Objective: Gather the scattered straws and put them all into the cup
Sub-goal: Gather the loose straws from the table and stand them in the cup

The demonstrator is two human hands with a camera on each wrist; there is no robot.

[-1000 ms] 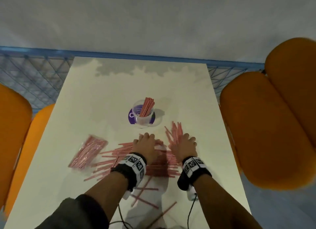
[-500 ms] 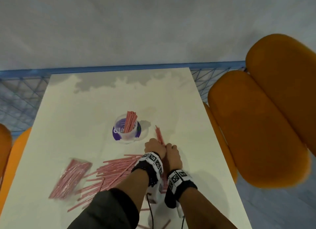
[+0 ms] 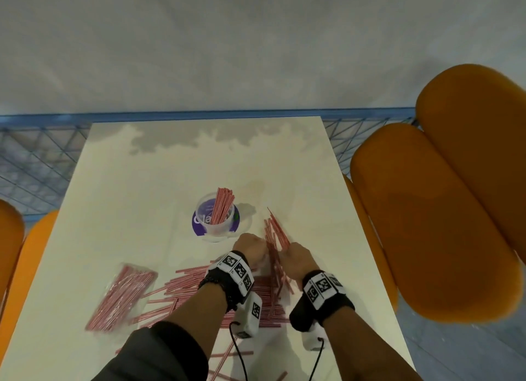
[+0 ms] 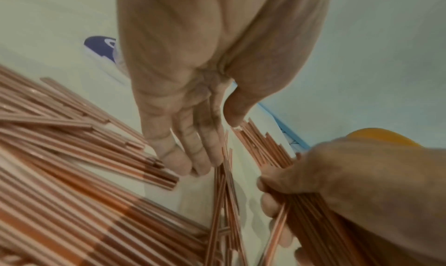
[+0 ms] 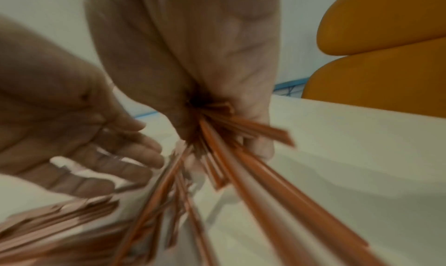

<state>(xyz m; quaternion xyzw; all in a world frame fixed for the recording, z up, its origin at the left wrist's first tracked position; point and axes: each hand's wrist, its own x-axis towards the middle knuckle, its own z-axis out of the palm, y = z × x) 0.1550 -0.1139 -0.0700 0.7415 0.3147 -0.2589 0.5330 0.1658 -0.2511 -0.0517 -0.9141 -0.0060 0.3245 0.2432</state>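
the right hand [image 3: 296, 259] is clenched around a fanned bundle of thin red-and-white striped straws [image 3: 274, 232], whose far ends stick out beyond its knuckles while the near ends trail down toward the table behind the wrist. in the right wrist view the bundle [image 5: 231, 136] passes through the curled fingers [image 5: 262, 129] and spreads toward the camera. the left hand [image 3: 250, 248] sits just beside the right one, on its left, with its fingers [image 4: 178, 152] straight and relaxed, holding nothing; their tips are down at the table next to a few loose straws.

ahead of the left hand, a little to its left, stands a clear plastic cup with a purple label [image 3: 215, 220], upright, with a sheaf of the same striped straws [image 3: 223, 205] leaning inside it. behind and to the left of both wrists a loose scatter of striped straws [image 3: 182, 291] lies flat on the glossy white table [image 3: 142, 181]. further left of the left forearm lies a clear wrapper packed with striped straws [image 3: 122, 294]. to the right of the right hand, past the table edge, is a rounded orange chair [image 3: 444, 204].
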